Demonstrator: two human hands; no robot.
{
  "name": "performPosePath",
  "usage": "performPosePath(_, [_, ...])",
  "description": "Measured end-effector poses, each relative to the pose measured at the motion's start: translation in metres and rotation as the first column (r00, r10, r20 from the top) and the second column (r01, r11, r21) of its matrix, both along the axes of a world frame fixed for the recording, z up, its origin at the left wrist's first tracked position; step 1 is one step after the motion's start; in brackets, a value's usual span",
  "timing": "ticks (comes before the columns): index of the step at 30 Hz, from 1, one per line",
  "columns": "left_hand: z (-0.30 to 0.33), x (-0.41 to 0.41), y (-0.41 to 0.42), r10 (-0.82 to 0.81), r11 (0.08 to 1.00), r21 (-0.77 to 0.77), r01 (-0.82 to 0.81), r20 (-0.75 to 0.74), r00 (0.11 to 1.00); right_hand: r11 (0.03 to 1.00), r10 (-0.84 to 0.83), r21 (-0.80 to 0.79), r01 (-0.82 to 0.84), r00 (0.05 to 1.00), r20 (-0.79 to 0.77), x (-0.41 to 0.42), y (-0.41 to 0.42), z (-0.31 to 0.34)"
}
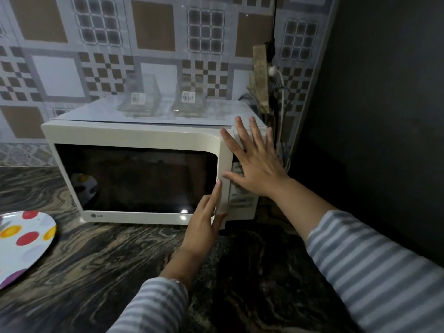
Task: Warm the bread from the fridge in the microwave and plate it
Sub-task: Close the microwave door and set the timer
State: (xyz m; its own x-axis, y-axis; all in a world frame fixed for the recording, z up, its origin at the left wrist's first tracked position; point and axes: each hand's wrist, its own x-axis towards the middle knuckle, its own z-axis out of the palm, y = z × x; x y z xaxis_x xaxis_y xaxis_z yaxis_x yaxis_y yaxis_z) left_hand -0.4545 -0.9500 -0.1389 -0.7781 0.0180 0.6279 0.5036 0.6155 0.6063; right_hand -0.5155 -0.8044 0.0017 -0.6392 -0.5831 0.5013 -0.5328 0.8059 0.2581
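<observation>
- Marbled dark stone counter (101, 272) fills the foreground; its middle stretch in front of the microwave lies bare, with room between the plate and the two arms.
- Dark wall (384, 104) closes off the right side, just beside the microwave, leaving only a narrow gap where cables (281, 97) hang.
- Cream microwave (134, 135) sits at the back of the counter against the tiled wall (60, 68); its door (137, 179) is closed or very nearly so, the glass dark, and whether bread lies inside cannot be told.
- Two clear glass containers (163, 99) stand side by side on the microwave's top, near its rear edge.
- Spotted plate (22, 241) lies flat at the left edge of the counter, well apart from the hands, nothing on it; its reflection shows in the door glass.
- Right hand (252, 162) is spread flat, fingers apart, pressed against the control panel and the door's right edge, clasping nothing.
- Left hand (204, 222) rests at the door's lower right edge, fingers extended together along the handle strip; not curled around anything.
- Striped grey and white sleeves (374, 267) cover both forearms.
</observation>
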Motion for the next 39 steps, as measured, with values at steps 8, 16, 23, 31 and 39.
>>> performPosePath(8, [-0.006,-0.017,-0.005,0.02,0.997,-0.072,-0.024,-0.052,0.998,1.0,-0.008,0.02,0.01,0.994,-0.108,-0.011,-0.001,-0.008])
performPosePath(16, [-0.001,-0.026,-0.005,0.029,0.996,-0.083,-0.036,-0.082,0.996,0.998,-0.071,-0.014,0.069,0.963,-0.26,-0.015,-0.006,-0.016])
performPosePath(23, [0.003,-0.038,-0.006,0.069,0.988,-0.134,-0.08,-0.084,0.994,0.991,-0.137,-0.046,0.129,0.947,-0.29,-0.022,-0.013,-0.02])
performPosePath(31, [0.005,-0.022,-0.005,-0.042,0.982,-0.183,0.043,0.007,0.999,0.991,-0.115,-0.075,0.107,0.986,-0.118,-0.003,-0.014,-0.018])
performPosePath(39, [-0.047,0.027,-0.006,0.438,0.783,-0.615,-0.091,0.441,0.783,0.947,-0.204,-0.206,0.245,0.958,0.2,0.044,0.009,-0.142])
